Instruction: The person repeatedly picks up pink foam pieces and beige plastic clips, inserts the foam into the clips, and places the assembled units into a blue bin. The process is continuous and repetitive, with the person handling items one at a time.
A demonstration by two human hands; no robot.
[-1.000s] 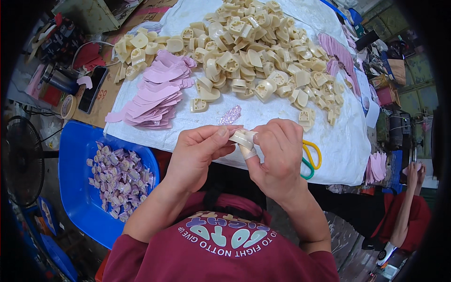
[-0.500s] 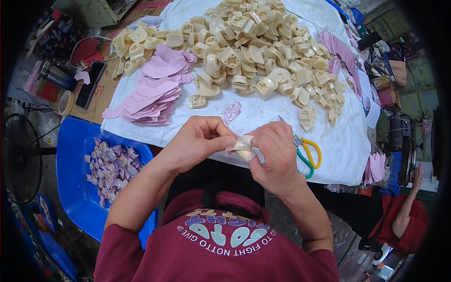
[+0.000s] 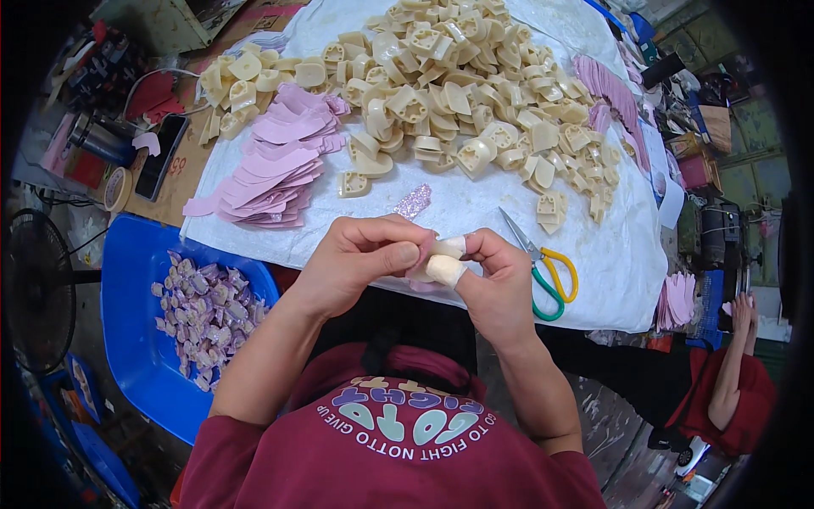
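Cream heel piece [image 3: 428,270] pinched between left hand [image 3: 356,263], right hand [image 3: 496,284] fingertips

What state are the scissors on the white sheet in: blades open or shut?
Shut, as far as the view shows. The scissors lie flat on the white sheet, blades together in one point, yellow and green handles side by side, right of the right hand.

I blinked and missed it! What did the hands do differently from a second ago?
Barely anything: left hand and right hand keep pinching the same small cream piece, fingers shifting slightly around it. Scissors, pink cutouts and cream pile stayed put.
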